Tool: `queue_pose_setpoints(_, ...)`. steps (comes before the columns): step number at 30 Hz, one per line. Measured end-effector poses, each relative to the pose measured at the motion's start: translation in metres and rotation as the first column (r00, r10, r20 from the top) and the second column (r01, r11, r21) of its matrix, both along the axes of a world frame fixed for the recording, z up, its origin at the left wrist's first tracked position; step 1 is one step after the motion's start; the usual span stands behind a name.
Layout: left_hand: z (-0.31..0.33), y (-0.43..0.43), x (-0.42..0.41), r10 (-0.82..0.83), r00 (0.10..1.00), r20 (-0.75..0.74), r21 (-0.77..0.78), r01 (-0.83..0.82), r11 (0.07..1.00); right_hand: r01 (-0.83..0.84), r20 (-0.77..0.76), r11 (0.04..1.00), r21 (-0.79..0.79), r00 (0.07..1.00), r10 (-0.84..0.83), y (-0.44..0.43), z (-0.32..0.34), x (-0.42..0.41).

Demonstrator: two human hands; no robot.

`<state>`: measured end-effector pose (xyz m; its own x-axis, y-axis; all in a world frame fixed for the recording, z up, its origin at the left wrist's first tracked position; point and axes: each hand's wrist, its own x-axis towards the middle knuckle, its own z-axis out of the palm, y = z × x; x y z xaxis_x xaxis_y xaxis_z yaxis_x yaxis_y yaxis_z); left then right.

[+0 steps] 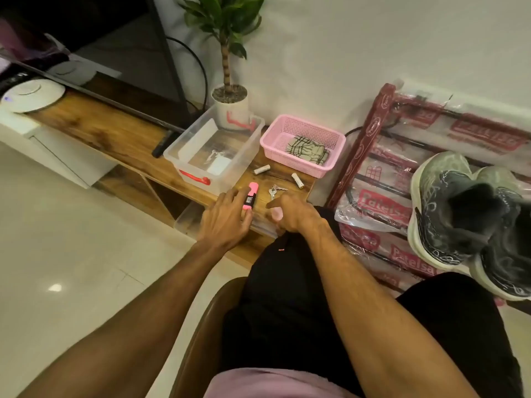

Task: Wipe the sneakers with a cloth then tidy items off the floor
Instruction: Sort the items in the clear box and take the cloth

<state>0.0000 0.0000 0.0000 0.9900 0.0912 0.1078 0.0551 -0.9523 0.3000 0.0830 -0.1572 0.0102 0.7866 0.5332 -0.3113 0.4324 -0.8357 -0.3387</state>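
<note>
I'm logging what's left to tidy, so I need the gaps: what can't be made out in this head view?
Head view:
The small pale pink thing in the right hand: curled fingers cover most of it; unidentifiable.
The pair of grey-and-black patterned sneakers: nearer one cut off by the right edge.
The white item in the clear plastic box: blurred, too small.
The left hand on the pink highlighter: pinching or just touching, unclear.

One brand name can be read: "Patelsa".
It stands in pale letters on the red labels of the plastic-wrapped package [382, 179] leaning against the wall. It repeats across several labels, some upside down or cut off by folds in the wrap. The black band on the pink highlighter [250, 198] carries white print too small to read.
</note>
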Motion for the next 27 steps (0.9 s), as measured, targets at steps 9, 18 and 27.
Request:
queue_pose_setpoints(9,0.004,0.026,0.009,0.121,0.984,0.131,-0.001,-0.122,0.992,0.071,0.047,0.996,0.057,0.996,-0.074,-0.004,-0.002,0.008)
queue_pose_setpoints(18,0.009,0.068,0.030,0.257,0.950,0.175,0.026,-0.266,0.964,0.128,0.174,0.948,0.291,0.967,-0.184,0.016,0.050,0.053)
queue_pose_setpoints(27,0.007,0.079,0.041,0.325,0.942,0.082,-0.012,-0.325,0.945,-0.083,0.201,0.934,0.348,0.980,0.012,0.101,0.065,0.087)
